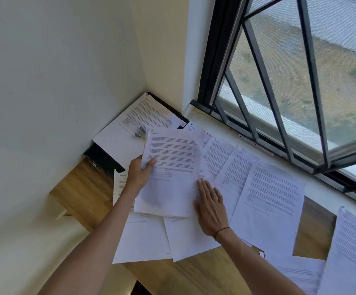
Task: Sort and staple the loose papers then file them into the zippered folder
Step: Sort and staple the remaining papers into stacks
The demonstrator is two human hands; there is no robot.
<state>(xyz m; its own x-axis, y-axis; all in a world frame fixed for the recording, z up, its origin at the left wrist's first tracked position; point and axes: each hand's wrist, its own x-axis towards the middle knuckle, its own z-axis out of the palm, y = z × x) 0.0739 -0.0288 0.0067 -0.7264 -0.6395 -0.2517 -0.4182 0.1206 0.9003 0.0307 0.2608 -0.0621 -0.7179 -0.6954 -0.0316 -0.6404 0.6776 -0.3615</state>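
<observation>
Several printed white sheets lie fanned across a wooden table. My left hand grips the left edge of a printed sheet, thumb on top, and holds it lifted above the others. My right hand lies flat with straight fingers on the papers just right of that sheet. A black zippered folder sits in the far left corner with sheets on top of it. A small blue-and-silver object, perhaps a stapler, rests on those sheets.
A white wall runs along the left. A window with black bars and a white sill borders the table's far side. More sheets hang over the right end of the table.
</observation>
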